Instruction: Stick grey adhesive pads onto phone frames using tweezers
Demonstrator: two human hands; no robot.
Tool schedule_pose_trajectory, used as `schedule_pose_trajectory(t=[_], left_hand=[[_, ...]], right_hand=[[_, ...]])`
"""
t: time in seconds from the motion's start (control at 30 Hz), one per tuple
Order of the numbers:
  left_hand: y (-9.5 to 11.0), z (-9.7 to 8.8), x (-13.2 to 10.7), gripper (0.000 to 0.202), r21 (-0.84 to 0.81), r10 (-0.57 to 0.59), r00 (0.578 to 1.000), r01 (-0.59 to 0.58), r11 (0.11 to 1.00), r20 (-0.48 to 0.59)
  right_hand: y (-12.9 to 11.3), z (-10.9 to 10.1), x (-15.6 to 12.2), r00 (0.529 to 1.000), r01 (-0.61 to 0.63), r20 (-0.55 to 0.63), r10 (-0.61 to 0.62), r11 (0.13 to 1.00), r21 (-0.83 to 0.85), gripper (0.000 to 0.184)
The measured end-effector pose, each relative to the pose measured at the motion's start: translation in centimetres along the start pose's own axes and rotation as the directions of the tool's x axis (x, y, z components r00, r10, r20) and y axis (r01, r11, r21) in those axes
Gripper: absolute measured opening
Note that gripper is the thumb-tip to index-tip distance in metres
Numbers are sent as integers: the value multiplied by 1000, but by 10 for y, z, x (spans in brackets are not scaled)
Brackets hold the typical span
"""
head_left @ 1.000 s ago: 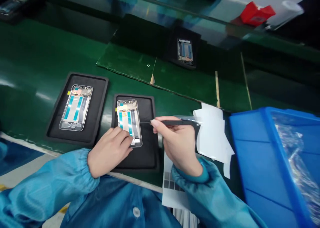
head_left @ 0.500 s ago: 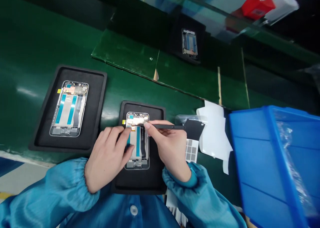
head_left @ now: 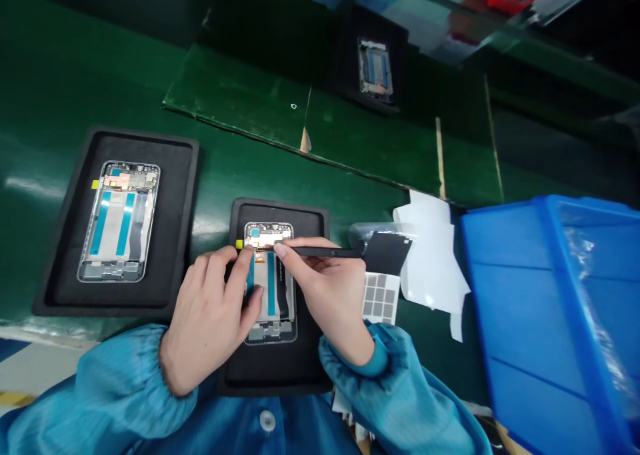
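An opened phone (head_left: 270, 288) lies in the black foam tray (head_left: 280, 375) in front of me, its board and blue strips showing. My left hand (head_left: 213, 308) rests at its left side, index fingertip on the frame near the board and thumb apart over the lower edge. Between the thumb and fingers of my right hand (head_left: 325, 282) is a slim black tool, by its look tweezers (head_left: 327, 251). Its thin tip points left at the lower edge of the board; the exact contact is too small to tell. A yellow tab (head_left: 239, 244) sticks out at the phone's left.
Left of me, another tray (head_left: 173, 242) holds a second opened phone (head_left: 120, 222). A third phone (head_left: 375, 68) lies on the raised shelf (head_left: 250, 102). White sheets (head_left: 427, 255), a black piece (head_left: 389, 252), a sticker sheet (head_left: 381, 295) and a blue bin (head_left: 515, 295) stand right.
The view has shifted slightly, so the trays appear a little further left. Both hands stay at the same phone, with the tool tip still at the board's lower edge.
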State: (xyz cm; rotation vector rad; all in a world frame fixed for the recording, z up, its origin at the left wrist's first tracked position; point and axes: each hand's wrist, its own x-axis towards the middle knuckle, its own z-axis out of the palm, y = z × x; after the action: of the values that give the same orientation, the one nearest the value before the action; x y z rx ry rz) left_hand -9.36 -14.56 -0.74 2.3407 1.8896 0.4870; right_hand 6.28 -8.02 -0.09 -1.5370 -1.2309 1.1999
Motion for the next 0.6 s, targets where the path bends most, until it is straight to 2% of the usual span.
schedule_pose_trajectory(t=[0.6], left_hand=[[0,0,-2,49,0,-1,1000,1,1000,18]], right_hand=[[1,0,0,1000,19,-13,-20,997,-75,10]])
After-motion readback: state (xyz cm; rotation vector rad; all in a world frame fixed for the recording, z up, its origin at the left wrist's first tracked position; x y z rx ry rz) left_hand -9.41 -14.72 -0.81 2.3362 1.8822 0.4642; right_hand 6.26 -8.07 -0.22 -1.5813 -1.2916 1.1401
